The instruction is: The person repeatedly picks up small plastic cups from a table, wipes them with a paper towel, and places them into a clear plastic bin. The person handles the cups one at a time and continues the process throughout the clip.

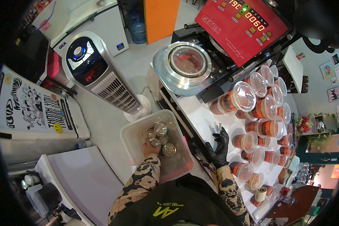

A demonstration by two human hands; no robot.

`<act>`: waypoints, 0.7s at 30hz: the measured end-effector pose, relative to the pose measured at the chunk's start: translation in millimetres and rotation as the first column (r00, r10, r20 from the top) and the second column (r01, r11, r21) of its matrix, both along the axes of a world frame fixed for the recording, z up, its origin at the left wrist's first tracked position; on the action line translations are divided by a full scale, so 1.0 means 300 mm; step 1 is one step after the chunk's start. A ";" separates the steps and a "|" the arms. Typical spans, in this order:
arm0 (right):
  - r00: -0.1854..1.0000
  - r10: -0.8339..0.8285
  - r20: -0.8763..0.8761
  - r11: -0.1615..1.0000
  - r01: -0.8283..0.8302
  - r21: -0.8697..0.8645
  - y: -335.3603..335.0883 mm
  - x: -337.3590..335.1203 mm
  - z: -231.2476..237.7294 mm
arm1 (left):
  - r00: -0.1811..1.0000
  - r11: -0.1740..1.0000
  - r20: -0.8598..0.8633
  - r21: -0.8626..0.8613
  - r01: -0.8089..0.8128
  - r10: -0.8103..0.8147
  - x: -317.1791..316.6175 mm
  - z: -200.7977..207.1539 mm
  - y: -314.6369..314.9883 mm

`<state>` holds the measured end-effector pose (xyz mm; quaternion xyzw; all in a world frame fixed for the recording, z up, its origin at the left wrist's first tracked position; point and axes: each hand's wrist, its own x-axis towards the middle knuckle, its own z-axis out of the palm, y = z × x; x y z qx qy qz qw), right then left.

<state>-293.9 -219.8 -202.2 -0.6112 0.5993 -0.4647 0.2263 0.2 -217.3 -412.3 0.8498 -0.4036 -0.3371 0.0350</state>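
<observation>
My bare left hand [151, 149] reaches down into a translucent plastic bin [184, 158]. Its fingers are closed among several shiny round containers [169, 149], partly hidden by them, so what they grip is unclear. My right hand [218, 150], in a black glove, is open with fingers spread over the edge of the white table [214, 120]. Nothing is in it. Just right of it stand several clear plastic cups with orange-red printing [245, 141]. Beyond, a clear cup [187, 60] sits in the round metal holder [173, 83] of a red cup-sealing machine [241, 30].
A tower fan [116, 88] stands on the floor behind the bin. To the left are a white chest freezer [41, 105] and a grey-topped cabinet [83, 177]. A roll of tape [260, 194] lies among the nearer cups. A blue water jug [137, 30] stands far back.
</observation>
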 end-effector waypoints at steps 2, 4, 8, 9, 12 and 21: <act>1.000 0.006 0.000 1.000 -0.006 0.003 -0.001 -0.001 0.004 | 0.997 0.985 -0.004 -0.151 -0.078 0.078 0.003 -0.036 -0.016; 1.000 0.009 -0.002 1.000 -0.009 0.015 -0.001 -0.001 0.006 | 0.993 0.973 -0.002 -0.199 -0.120 0.122 0.017 -0.073 -0.070; 0.999 0.004 -0.054 1.000 -0.003 0.013 -0.001 0.000 0.007 | 0.981 0.983 -0.058 -0.037 0.182 -0.184 0.082 -0.090 -0.198; 0.998 0.000 -0.070 1.000 0.000 -0.002 -0.002 0.000 0.007 | 0.976 0.976 -0.040 -0.015 0.215 -0.216 0.085 -0.084 -0.217; 0.999 -0.008 -0.034 1.000 0.008 0.017 -0.001 0.002 0.009 | 0.970 0.970 0.027 0.013 0.243 -0.243 0.079 -0.059 -0.239; 1.000 0.011 0.001 1.000 -0.011 0.015 -0.001 -0.003 0.006 | 0.988 0.996 0.131 0.047 0.080 -0.085 0.019 -0.042 -0.210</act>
